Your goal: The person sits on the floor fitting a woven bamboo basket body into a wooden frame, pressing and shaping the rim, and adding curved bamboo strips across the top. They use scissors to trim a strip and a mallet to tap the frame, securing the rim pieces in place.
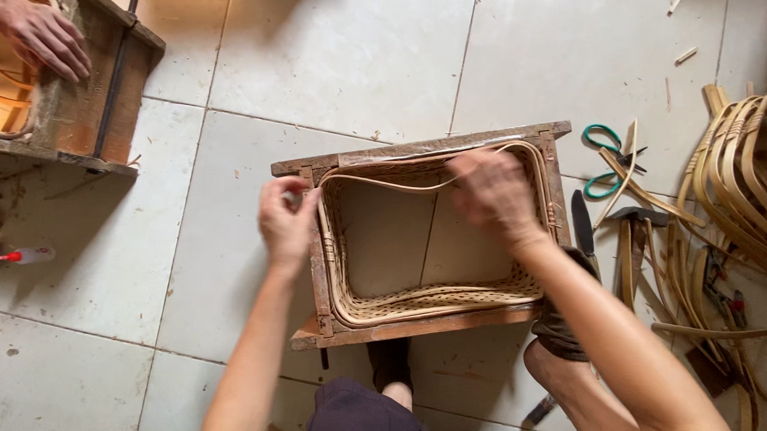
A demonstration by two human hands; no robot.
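Overhead, head view: a rectangular wooden frame (421, 152) sits on pale floor tiles (339, 58), worn brown boards, iron fittings at the corners. No packages, labels or signs legible. Inside the frame, a woven basket rim (431, 302) of pale split cane lines the walls, open at the middle so tile shows through.

Left hand (285, 220) at the frame's near-left corner, fingers curled and pinching the end of a thin cane strip (385, 184) that bows along the frame's far wall. Right hand (493, 194) over the frame's far-right part, motion-blurred, fingers bent down onto the strip and rim; exact grip unclear.

Right of the frame: green-handled scissors (608, 156), a dark knife (582, 224), a hammer (631, 228), loose cane slivers, then a stack of curved bamboo strips (748, 162).

Far left of the frame: a second wooden frame (87, 82) with another person's hand (40, 30) resting flat on its edge.
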